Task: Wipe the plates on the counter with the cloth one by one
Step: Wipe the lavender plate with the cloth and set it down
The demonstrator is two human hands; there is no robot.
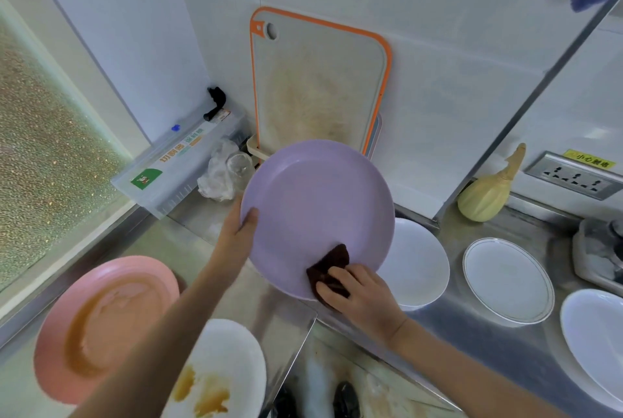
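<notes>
Your steel counter (488, 343) wraps the corner, and an orange-edged cutting board (320, 80) leans upright on the wall at 12 o'clock. You hold the purple plate (317, 202) tilted up at the centre, its far rim covering the board's foot and its right edge hiding part of a white plate (421, 262) at 3 o'clock. At 8 o'clock the pink plate (101, 326) carries a brown sauce smear; the white plate (232, 360) at 6 o'clock, partly under your forearm, has orange-brown stains. Two more white plates look clean: the rimmed one (509, 279) and another (596, 336) at 4 o'clock. A wrap dispenser box (178, 165) lies at 10 o'clock. Your left hand (241, 229) clamps the purple plate's left rim, thumb on its face. Your right hand (360, 296) presses the dark brown cloth (328, 266) against the plate's lower rim, fingers bunched on it.
</notes>
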